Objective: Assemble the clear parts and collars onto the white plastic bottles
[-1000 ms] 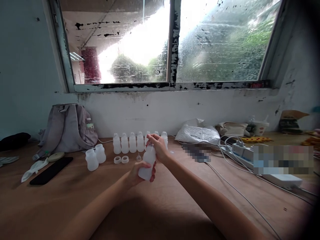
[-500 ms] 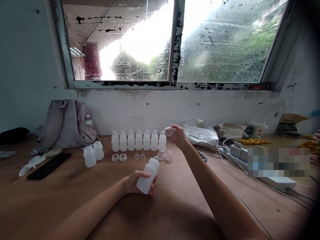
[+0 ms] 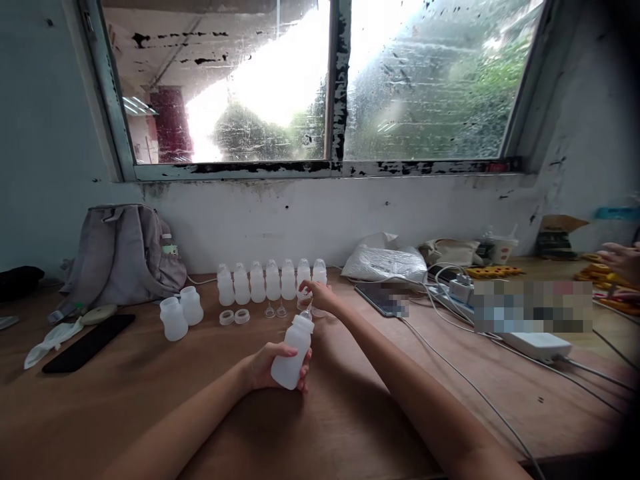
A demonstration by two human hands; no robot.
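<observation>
My left hand (image 3: pixel 257 368) is closed around a frosted white baby bottle (image 3: pixel 291 360), tilted with its uncapped neck up and to the right. My right hand (image 3: pixel 318 295) is just beyond the bottle's neck, fingers bent and apart over small clear parts; a clear bottle nipple (image 3: pixel 309 312) shows below its fingers, partly hidden by the neck. Behind it, a row of several frosted bottles with clear caps (image 3: pixel 257 283) stands upright, the right ones partly covered by this hand. In front of the row lie two white rings (image 3: pixel 234 317) and two clear nipples (image 3: pixel 275 310).
Two open frosted bottles (image 3: pixel 173 320) stand left, near a black flat case (image 3: pixel 90 343) and a grey backpack (image 3: pixel 125 253). On the right are a phone (image 3: pixel 381 300) with a cable, a silvery bag (image 3: pixel 385 263) and a power strip (image 3: pixel 535 350). Another person's hand (image 3: pixel 620 259) appears far right.
My right hand has let go of the clear cap at the last bottle in the row and come down and left towards the small parts. The view has turned slightly right.
</observation>
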